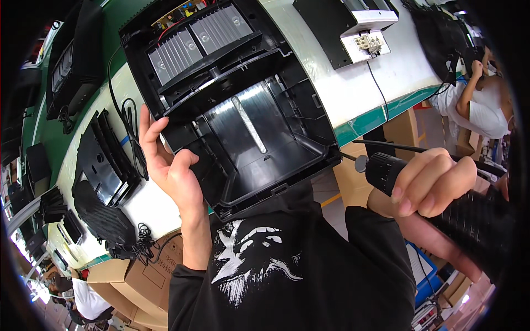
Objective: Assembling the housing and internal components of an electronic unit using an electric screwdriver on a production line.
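A large black plastic housing [259, 138] with grey ribbed heat sinks [199, 41] at its far end is tipped up off the white workbench [353, 83], its open inside facing me. My left hand [168, 163] holds the housing's left edge, fingers spread along the wall. My right hand [433, 185] grips a black power screwdriver [386, 168] at the lower right, its tip pointing left toward the housing's right corner, a short gap away. A black cable runs from the tool toward the right.
Stacked black plastic panels [105, 160] and a mesh cover [105, 218] lie on the bench at left, with coiled black cables [130, 118]. A white-and-black unit [359, 25] sits at the back. Cardboard boxes [143, 273] stand below. Another person [480, 105] works at right.
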Motion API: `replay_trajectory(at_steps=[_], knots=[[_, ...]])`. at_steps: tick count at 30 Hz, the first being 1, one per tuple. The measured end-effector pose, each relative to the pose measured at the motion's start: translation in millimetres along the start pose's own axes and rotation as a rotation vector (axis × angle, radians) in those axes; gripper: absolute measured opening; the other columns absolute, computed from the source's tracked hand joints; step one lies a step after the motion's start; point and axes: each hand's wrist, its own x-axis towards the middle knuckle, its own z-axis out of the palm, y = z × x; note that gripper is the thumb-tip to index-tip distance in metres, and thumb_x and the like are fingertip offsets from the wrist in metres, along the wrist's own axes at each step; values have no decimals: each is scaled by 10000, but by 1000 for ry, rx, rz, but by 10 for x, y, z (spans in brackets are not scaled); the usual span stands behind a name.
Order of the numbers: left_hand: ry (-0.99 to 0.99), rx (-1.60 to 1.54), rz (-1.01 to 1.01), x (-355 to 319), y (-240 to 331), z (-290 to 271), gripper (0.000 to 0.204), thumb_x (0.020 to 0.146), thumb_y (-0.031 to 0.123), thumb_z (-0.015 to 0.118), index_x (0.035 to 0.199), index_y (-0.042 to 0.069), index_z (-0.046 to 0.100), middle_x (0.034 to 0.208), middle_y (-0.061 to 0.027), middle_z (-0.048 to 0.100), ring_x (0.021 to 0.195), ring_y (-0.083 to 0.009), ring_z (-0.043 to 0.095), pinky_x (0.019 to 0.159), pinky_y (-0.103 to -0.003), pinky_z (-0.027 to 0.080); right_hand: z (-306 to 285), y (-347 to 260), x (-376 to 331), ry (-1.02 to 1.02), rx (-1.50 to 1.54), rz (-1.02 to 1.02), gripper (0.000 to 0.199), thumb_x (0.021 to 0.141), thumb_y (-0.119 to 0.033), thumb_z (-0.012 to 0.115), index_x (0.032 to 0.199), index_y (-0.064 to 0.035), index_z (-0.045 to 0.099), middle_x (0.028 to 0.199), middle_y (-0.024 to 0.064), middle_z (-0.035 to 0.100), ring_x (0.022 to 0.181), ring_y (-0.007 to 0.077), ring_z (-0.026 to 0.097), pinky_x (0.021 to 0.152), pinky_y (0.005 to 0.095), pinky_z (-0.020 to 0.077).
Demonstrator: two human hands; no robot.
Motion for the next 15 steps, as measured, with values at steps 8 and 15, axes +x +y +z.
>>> replay_trajectory(at_steps=[8, 15], knots=[[2, -18, -5, 1, 4, 10, 600, 516, -146, 395, 1070, 34, 541, 1440, -138, 316, 1365, -279, 240, 1042, -282, 287, 42, 70, 6, 12, -31, -44, 187, 851, -179, 596, 802, -16, 520, 748, 143, 612, 661, 251, 600, 674, 350, 524], [13, -16, -7, -4, 0, 9, 593, 523, -149, 392, 1067, 31, 544, 1440, -137, 316, 1363, -273, 244, 1020, -261, 308, 86, 246, -9, -43, -50, -114, 206, 873, -196, 550, 818, 0, 519, 768, 148, 608, 644, 263, 594, 667, 382, 520]])
